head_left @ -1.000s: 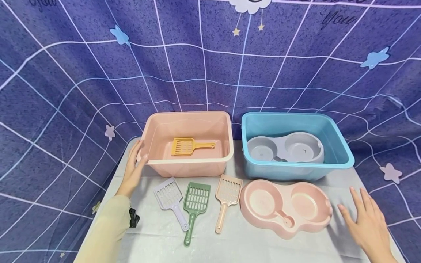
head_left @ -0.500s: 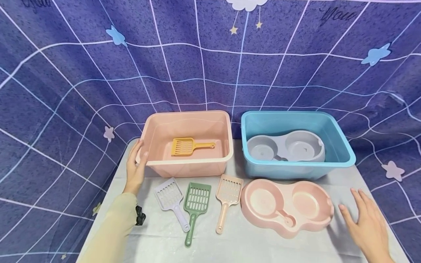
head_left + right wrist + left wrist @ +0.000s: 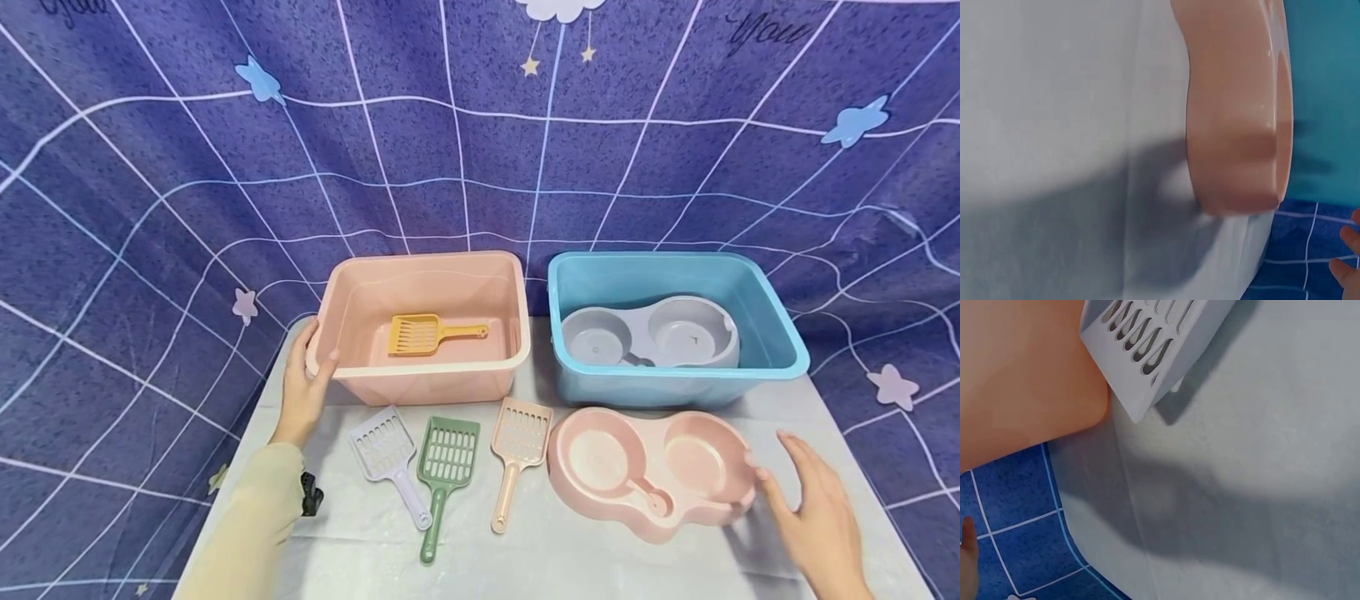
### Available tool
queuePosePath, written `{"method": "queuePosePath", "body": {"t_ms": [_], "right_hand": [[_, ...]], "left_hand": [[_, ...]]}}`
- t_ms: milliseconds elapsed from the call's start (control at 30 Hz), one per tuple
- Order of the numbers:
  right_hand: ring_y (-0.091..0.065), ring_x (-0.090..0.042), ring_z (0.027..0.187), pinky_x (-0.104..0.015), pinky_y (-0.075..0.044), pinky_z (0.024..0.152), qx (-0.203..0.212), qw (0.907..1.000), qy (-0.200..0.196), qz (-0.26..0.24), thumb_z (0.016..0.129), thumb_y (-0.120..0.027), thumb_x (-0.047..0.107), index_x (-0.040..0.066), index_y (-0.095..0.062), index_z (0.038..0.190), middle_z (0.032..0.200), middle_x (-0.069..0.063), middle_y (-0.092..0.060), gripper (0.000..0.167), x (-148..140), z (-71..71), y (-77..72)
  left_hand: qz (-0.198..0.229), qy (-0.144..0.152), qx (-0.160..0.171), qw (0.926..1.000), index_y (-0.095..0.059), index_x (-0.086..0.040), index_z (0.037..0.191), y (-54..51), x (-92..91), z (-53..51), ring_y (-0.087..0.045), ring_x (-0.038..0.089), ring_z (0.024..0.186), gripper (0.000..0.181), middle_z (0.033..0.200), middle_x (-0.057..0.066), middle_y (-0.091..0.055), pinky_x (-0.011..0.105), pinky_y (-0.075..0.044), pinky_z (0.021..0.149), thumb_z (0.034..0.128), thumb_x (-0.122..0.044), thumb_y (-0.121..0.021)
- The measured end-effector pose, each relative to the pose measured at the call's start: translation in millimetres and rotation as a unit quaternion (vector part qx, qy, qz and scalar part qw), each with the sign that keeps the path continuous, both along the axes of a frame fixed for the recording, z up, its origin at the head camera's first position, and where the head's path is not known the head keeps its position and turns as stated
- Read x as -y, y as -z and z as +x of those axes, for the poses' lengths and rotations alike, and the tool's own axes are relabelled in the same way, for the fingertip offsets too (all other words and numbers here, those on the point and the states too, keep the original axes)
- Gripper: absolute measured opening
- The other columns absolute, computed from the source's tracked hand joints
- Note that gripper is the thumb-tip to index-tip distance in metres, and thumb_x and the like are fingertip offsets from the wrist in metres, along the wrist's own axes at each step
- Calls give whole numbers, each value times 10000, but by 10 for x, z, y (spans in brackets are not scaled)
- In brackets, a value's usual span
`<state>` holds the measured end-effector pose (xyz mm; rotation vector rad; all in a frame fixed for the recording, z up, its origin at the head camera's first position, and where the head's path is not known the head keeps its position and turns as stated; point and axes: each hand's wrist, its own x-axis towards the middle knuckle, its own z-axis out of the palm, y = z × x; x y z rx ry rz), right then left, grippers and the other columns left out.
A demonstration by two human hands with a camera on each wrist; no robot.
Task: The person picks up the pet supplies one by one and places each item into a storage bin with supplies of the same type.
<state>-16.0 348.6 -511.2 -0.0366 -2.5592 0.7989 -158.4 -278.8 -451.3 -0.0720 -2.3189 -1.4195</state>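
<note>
My left hand [image 3: 302,396] is at the left front corner of a pink litter box [image 3: 427,387], fingers along its side and thumb by the front rim. Inside the box lies a yellow litter scoop [image 3: 416,335]. My right hand [image 3: 819,512] is beside the right end of a pink double pet bowl [image 3: 652,467], fingers spread and fairly straight, thumb close to its rim; whether they touch is unclear. In the right wrist view, the bowl's side [image 3: 1232,125] shows with fingertips [image 3: 1350,240] apart from it.
Lavender [image 3: 385,444], green [image 3: 448,450] and beige [image 3: 522,432] litter scoops lie on the table in front of the pink box. Behind the pink bowl stands a blue litter box [image 3: 678,383] holding a grey double bowl [image 3: 637,337]. A purple-blue curtain [image 3: 420,150] hangs behind.
My right hand has moved left to the pink double bowl's right end. The left hand stays at the pink box's corner. The view has shifted slightly.
</note>
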Motion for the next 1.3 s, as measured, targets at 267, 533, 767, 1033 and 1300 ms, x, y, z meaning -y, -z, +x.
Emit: {"method": "queuePosePath", "body": {"t_ms": [267, 533, 767, 1033, 1300], "right_hand": [[-421, -504, 1264, -365, -200, 1189, -23, 9997, -182, -177, 943, -660, 147, 135, -491, 1466, 1425, -214, -495, 550, 243, 22, -31], [-404, -260, 1354, -135, -158, 1119, -239, 9972, -642, -316, 887, -709, 89, 69, -524, 1423, 1372, -237, -525, 567, 435, 23, -18], [-327, -57, 1382, -188, -185, 1138, 3, 9963, -710, -475, 892, -705, 85, 99, -519, 1428, 1369, -214, -532, 568, 589, 46, -37], [-384, -5, 1341, -138, -212, 1118, -516, 9842, -1453, -875, 849, -682, -68, 36, -585, 1356, 1400, 73, -546, 527, 754, -33, -37], [-441, -76, 1319, -176, -276, 1103, -581, 9649, -2185, -1335, 805, -649, -176, -7, -601, 1307, 1352, -63, -593, 532, 1029, -117, -78]], "left_hand": [[-89, -38, -163, 9998, -411, -31, 1494, 246, 151, -121, -266, 308, 1445, 569, 1558, 149, -344, 335, -169, 1186, 967, -131, -603], [-295, -95, -276, 9991, -449, -75, 1485, 339, 235, -164, -279, 263, 1444, 550, 1552, 121, -366, 305, -176, 1180, 965, -143, -618], [-116, 21, 24, 9999, -413, 17, 1479, 64, 83, 8, -280, 360, 1426, 533, 1557, 195, -328, 245, -280, 1061, 981, -98, -562], [-542, -102, 209, 9983, -401, -171, 1527, 369, 301, -138, -285, 195, 1438, 555, 1582, 32, -327, 333, -307, 1081, 1005, -238, -577], [-277, 130, -186, 9994, -418, -4, 1482, 293, 209, -94, -245, 331, 1453, 507, 1566, 168, -319, 363, -160, 1198, 1004, -105, -552]]}}
